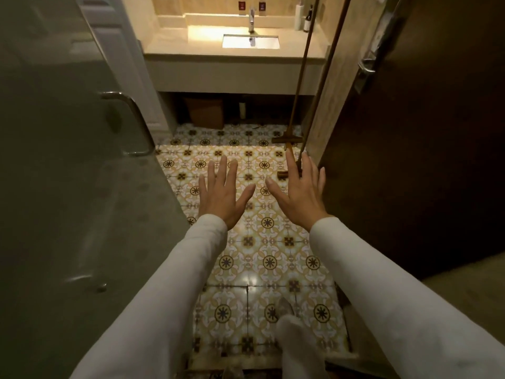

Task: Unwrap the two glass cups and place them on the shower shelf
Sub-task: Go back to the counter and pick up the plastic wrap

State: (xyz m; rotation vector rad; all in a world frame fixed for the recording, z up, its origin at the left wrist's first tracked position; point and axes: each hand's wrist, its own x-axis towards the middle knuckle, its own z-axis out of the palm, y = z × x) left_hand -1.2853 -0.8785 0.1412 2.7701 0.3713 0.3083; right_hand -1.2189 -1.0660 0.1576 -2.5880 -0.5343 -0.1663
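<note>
Overhead, both empty hands, left hand (pixel 222 195) and right hand (pixel 297 191), spread above patterned floor tiles (pixel 262 258).

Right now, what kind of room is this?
A bathroom, most likely: a vanity with a lit sink and faucet ahead, patterned floor tiles, and a glass door with a metal handle, probably the shower's.

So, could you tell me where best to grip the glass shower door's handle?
Wrap the left hand around the handle's straight middle bar, coming from the right: it stands off the glass door on two posts, leaving finger room.
</note>
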